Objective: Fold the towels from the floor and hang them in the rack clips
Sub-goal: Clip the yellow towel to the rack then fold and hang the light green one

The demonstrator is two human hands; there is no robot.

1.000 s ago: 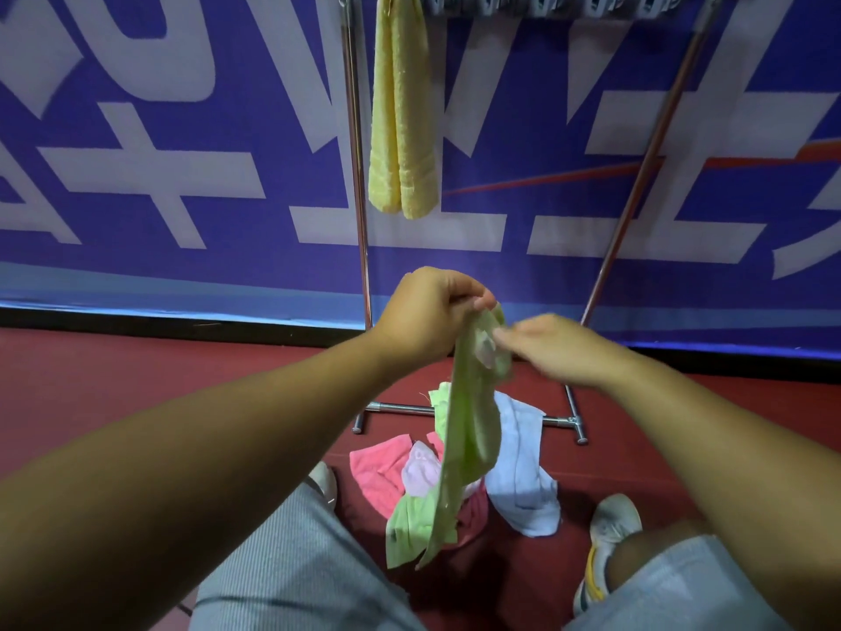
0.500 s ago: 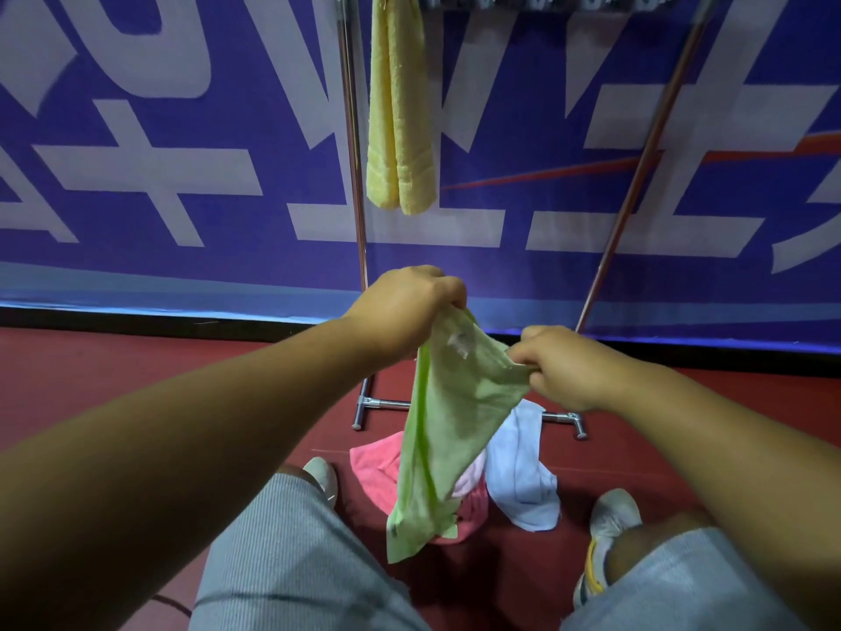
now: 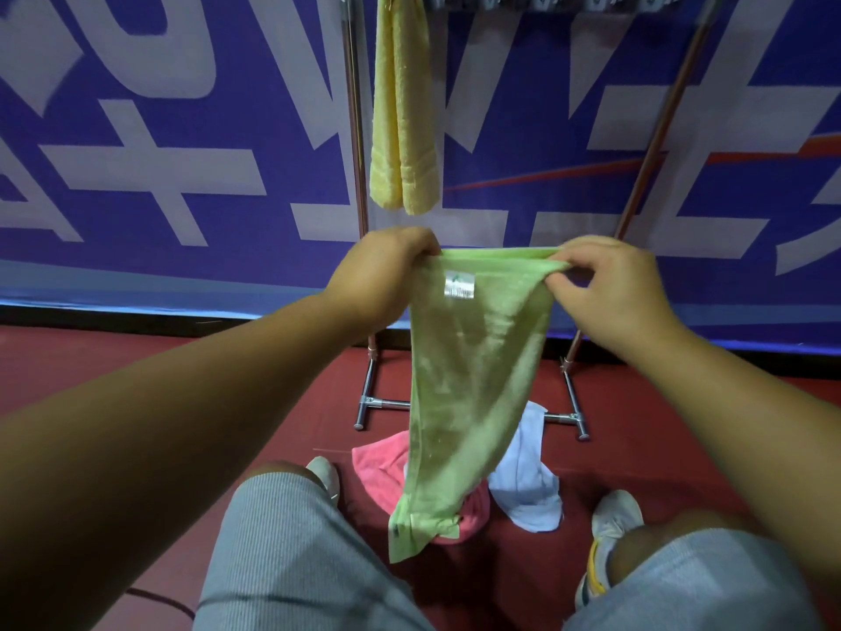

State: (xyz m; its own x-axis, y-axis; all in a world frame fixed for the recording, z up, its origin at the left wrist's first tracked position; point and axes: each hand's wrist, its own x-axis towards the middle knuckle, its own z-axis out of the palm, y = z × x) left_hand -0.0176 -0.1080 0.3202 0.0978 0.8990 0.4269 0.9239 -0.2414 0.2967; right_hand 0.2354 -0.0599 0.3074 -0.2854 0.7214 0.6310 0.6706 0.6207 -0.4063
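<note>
Two corners of green towel (image 3: pixel 473 366) pinched, left hand (image 3: pixel 387 271), right hand (image 3: pixel 605 284), cloth hanging between them

Both hands (image 3: pixel 496 284) pinching green towel (image 3: pixel 473 384) taut, yellow towel (image 3: pixel 402 107) apparently clipped above
</note>
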